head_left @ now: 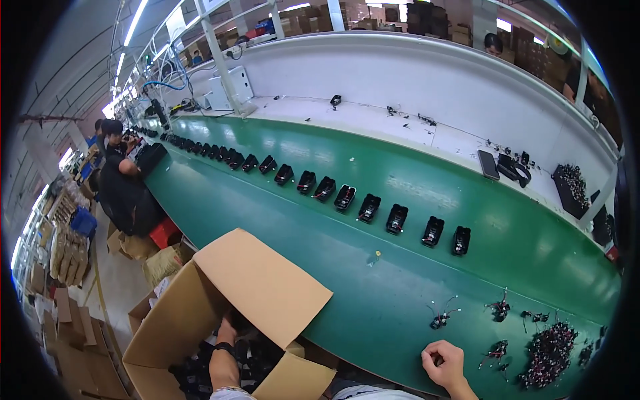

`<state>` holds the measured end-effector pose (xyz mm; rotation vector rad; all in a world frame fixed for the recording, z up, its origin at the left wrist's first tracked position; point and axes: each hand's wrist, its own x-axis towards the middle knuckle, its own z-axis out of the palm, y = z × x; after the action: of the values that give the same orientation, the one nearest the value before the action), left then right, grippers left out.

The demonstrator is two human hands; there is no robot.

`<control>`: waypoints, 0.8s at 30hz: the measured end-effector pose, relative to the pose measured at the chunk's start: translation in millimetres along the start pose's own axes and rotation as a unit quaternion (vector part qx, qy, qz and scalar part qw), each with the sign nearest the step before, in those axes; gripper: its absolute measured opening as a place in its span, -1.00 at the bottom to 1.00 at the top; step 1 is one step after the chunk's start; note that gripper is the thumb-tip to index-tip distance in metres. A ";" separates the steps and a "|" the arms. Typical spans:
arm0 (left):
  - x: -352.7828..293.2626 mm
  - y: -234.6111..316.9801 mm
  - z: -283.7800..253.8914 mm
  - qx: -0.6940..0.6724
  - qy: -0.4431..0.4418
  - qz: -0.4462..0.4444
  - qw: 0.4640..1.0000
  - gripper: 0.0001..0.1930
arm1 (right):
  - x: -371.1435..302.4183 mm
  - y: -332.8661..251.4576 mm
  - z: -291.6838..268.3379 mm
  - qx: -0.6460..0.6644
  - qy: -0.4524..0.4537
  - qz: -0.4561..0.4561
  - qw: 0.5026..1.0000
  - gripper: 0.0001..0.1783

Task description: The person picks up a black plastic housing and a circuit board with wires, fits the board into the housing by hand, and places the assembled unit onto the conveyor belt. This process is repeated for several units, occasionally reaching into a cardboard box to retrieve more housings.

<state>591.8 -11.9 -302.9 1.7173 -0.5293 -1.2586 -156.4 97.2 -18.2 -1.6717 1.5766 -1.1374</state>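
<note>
My left hand (227, 328) reaches into an open cardboard box (170, 320) that holds many black plastic parts (257, 363). A dark band circles that wrist, and the fingers are lost in shadow among the parts. My right hand (445, 363) rests at the near edge of the green bench (320, 260), its fingers curled into a loose fist; what they hold, if anything, is hidden. Just beyond it lies a small black part with thin wires (440, 320). To its right are more wired parts (498, 351) and a large pile of them (550, 353).
A long row of black housings (398, 219) runs along the bench to the far left. On the white ledge behind lie a phone (488, 165), a black strap-like loop (517, 171) and a dark bin of small parts (571, 191). Another person (127, 187) is at the bench's left side.
</note>
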 end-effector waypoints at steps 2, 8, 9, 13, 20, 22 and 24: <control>-35.6 -30.3 6.9 0.218 0.056 0.001 0.974 -0.39 | -0.1 2.7 6.0 -0.004 -0.002 0.009 1.000 -0.89; -58.3 40.1 77.3 0.462 0.034 0.096 0.881 -0.41 | -5.3 4.9 -0.8 -0.026 0.040 0.016 0.999 -0.89; -47.3 40.5 80.2 0.198 0.131 -0.019 0.971 -0.32 | -4.7 3.8 1.3 -0.027 0.041 0.014 0.999 -0.89; -3.9 6.4 35.9 -0.091 0.166 -0.121 0.974 -0.09 | -1.8 0.7 1.2 -0.023 0.027 0.008 0.999 -0.89; 30.1 -7.8 38.2 -0.171 0.140 -0.132 0.966 -0.09 | 8.3 -28.1 -0.7 -0.061 0.060 -0.019 0.996 -0.88; 27.6 -7.6 38.8 -0.186 0.133 -0.132 0.964 -0.10 | 7.5 -29.0 -1.9 -0.070 0.062 -0.011 0.996 -0.88; 27.1 -0.7 38.8 -0.202 0.127 -0.126 0.963 -0.10 | 8.3 -27.3 -1.2 -0.065 0.064 -0.033 0.995 -0.90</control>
<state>567.0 -48.5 -319.9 1.5906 0.1003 -1.1964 -144.4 93.2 7.4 -1.7771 1.7180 -1.2212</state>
